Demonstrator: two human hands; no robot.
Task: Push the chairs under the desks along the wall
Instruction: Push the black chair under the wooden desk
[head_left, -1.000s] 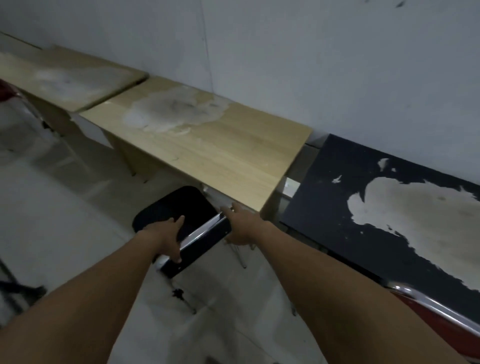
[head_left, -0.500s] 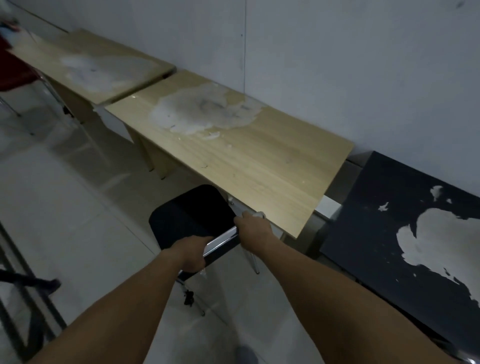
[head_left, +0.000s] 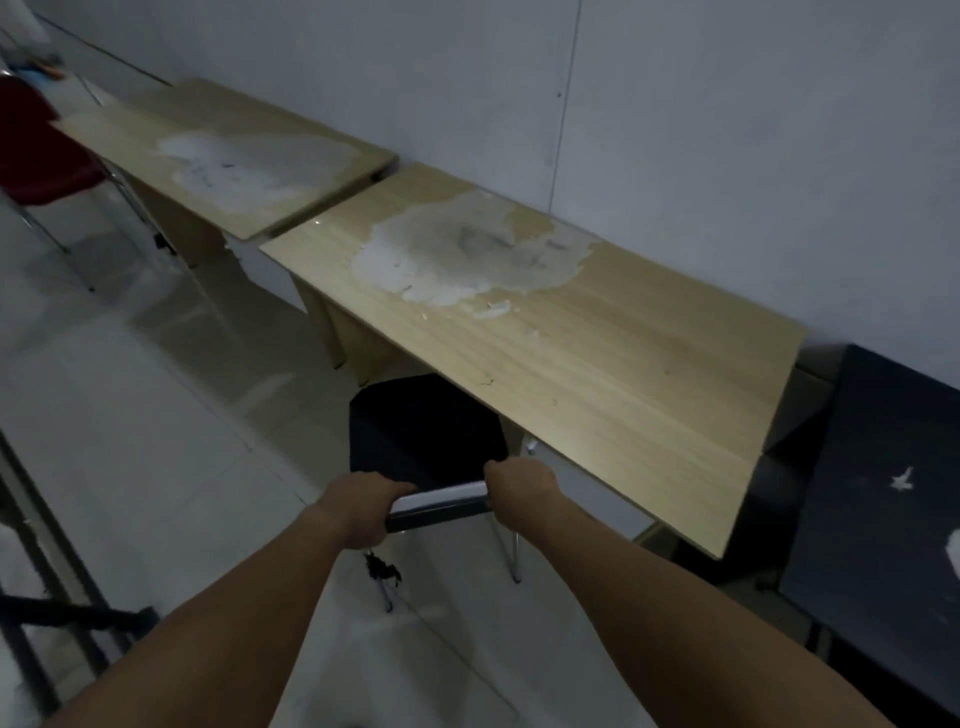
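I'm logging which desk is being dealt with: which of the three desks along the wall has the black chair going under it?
The middle light wooden desk; the black chair sits partly beneath its front edge.

- No text, label, brand, number or sign can be read on any surface shown; only worn, peeled patches are seen.

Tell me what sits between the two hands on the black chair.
In the head view, only the chair's shiny metal back rail spans the gap between the left hand and right hand; both grip it.
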